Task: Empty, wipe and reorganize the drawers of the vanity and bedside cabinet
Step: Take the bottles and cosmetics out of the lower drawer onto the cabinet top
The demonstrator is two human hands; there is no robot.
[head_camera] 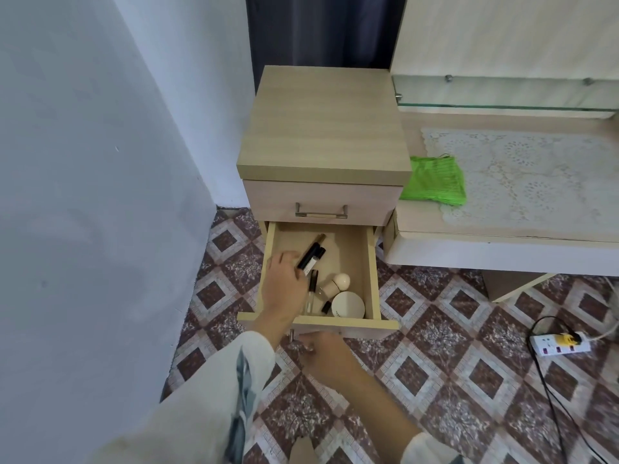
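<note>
The bedside cabinet [321, 128] has its top drawer [368, 199] closed and its second drawer [371, 272] pulled open. Inside lie black cosmetic tubes [313, 254], a slim clear tube with a black cap [312, 289], a beige round-capped bottle [336, 284], a white round jar [348, 304] and a small black item [325, 306]. My left hand [284, 283] reaches into the drawer and its fingers grip the lower end of a black tube. My right hand [321, 353] is below the drawer front, curled round the drawer handle [292, 334], which it mostly hides.
A green cloth [433, 179] lies on the vanity top [502, 229] to the right, beside a lace mat [536, 175]. A glass shelf [502, 95] runs above it. On the tiled floor at right lies a power strip [557, 343] with a black cable. A wall stands at left.
</note>
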